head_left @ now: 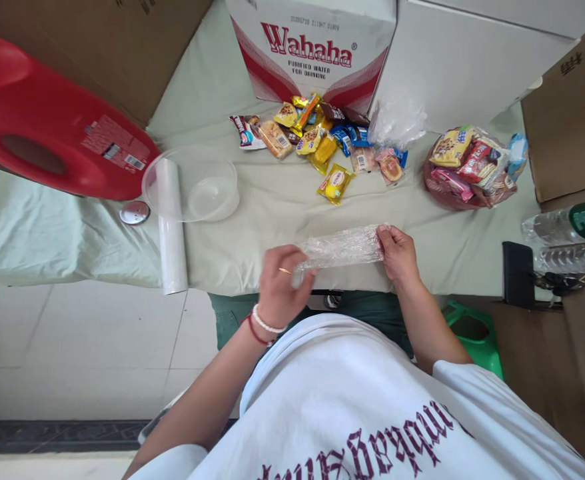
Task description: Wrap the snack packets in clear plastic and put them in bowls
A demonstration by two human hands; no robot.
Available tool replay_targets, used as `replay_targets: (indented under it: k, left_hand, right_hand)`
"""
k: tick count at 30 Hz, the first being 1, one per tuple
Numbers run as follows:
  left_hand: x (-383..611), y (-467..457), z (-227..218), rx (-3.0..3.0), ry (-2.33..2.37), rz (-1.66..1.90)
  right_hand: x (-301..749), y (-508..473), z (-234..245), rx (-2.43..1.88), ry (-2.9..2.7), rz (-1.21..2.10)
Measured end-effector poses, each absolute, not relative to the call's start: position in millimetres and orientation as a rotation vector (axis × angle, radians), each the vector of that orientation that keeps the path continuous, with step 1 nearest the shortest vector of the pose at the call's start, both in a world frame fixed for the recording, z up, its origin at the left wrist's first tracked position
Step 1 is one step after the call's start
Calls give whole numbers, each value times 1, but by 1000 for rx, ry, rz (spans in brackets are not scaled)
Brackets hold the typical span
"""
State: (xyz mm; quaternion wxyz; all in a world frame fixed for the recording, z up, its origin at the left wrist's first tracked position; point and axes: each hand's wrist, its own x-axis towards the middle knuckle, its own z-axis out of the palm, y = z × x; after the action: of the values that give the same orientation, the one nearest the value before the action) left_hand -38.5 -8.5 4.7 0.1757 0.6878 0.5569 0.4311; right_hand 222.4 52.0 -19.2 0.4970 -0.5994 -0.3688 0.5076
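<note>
A crinkled strip of clear plastic point(342, 248), a folded bag or film, stretches between my hands above the front of the table. My right hand point(400, 253) pinches its right end between thumb and fingers. At its left end is my left hand point(282, 283), fingers curved and thumb spread apart from them, seeming not to grip it. Behind the plastic lies a yellow wrapped snack point(336, 184), in front of a pile of wrapped snacks point(312, 137). More crumpled clear plastic point(397, 123) rests at the pile's right.
On the left stand a clear plastic bowl point(215, 193), a white roll point(172, 233), a round metal lid point(134, 213) and a red jug point(57, 120). A snack-filled bowl point(435, 183), water bottles point(552, 227) and a black phone-like object point(517, 275) are right. A Wahaha box point(317, 50) stands behind.
</note>
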Motion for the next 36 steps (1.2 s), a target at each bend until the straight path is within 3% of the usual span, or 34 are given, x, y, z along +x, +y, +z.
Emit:
replay_targets:
  k: [6, 17, 25, 32, 36]
  left_hand:
    - [3, 14, -13, 2113, 1373, 920]
    - [4, 18, 15, 982, 1421, 1147]
    - [19, 13, 14, 927, 1520, 1194]
    - [20, 14, 9, 835, 1562, 1308]
    - [20, 12, 5, 855, 1584, 1337]
  right_hand:
    - [226, 51, -7, -1448, -901, 1198]
    - [244, 37, 6, -1235, -685, 1382]
    - [192, 11, 1, -1204, -972, 1431]
    - [172, 15, 3, -1202, -633, 1750]
    - [166, 15, 5, -1298, -742, 1623]
